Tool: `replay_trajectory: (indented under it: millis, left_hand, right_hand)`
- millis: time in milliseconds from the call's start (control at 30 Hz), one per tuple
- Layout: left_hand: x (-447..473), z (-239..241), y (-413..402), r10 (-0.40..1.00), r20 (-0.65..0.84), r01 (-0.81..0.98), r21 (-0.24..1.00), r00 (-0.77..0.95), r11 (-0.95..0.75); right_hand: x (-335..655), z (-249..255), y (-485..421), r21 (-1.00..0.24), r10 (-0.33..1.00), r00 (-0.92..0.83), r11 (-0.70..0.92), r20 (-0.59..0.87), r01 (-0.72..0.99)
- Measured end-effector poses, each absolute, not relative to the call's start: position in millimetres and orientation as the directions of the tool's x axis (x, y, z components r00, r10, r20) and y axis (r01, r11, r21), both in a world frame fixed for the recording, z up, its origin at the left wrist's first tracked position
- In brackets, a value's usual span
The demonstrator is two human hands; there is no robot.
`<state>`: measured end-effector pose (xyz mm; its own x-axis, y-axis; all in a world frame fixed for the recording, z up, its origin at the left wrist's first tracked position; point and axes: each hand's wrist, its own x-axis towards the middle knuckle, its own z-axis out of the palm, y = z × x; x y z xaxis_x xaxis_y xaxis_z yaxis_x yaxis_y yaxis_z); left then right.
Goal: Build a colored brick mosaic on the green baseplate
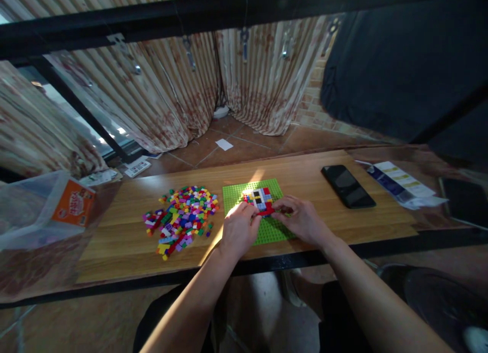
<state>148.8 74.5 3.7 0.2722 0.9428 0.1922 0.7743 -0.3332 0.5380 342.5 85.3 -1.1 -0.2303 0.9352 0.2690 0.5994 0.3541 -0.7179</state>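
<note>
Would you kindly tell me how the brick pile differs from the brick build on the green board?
The brick pile lies scattered, whereas the brick build is packed into a compact block. The brick pile spreads wider than the brick build. The brick pile rests on the wooden table; the brick build sits on the green board. Both mix several colours, red included.

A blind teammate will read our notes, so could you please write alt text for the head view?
A person's left hand and right hand are at a small multicoloured brick build on a green baseplate. On the wooden tabletop, loose bricks lie left of it, a black phone right.
</note>
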Motion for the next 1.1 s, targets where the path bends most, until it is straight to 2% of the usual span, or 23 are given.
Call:
replay_trajectory:
  millis: [200, 367, 567, 733, 867, 933, 1000, 1100]
  left_hand:
    - [118, 14, 76, 0.918, 0.147, 0.731, 0.564, 0.368, -0.383]
    - [72, 24, 80, 0.947, 0.094, 0.821, 0.477, 0.308, -0.315]
    - [35, 28, 74, 0.974, 0.051, 0.869, 0.442, 0.222, -0.221]
    - [12, 29, 72, 0.993, 0.070, 0.893, 0.435, 0.094, -0.115]
    - [-23, 34, 76, 0.983, 0.128, 0.897, 0.437, -0.129, 0.061]
    - [-44, 38, 75, 0.975, 0.087, 0.886, 0.441, -0.203, 0.145]
    - [-60, 42, 71, 0.981, 0.009, 0.860, 0.484, -0.192, 0.164]
    - [-72, 46, 62, 0.993, -0.099, 0.845, 0.526, -0.056, 0.100]
  right_hand:
    - [340, 5, 85, -0.769, 0.924, -0.199, 0.383, 0.328, 0.512]
    - [329, 6, 87, -0.734, 0.914, -0.229, 0.405, 0.335, 0.546]
    - [313, 5, 88, -0.705, 0.889, -0.298, 0.458, 0.348, 0.542]
    - [302, 3, 88, -0.705, 0.887, -0.324, 0.458, 0.328, 0.542]
    - [296, 4, 88, -0.692, 0.880, -0.324, 0.474, 0.347, 0.545]
    - [293, 5, 89, -0.683, 0.876, -0.317, 0.482, 0.364, 0.549]
    - [292, 6, 89, -0.674, 0.870, -0.310, 0.493, 0.384, 0.550]
    - [291, 6, 89, -0.649, 0.854, -0.321, 0.519, 0.409, 0.556]
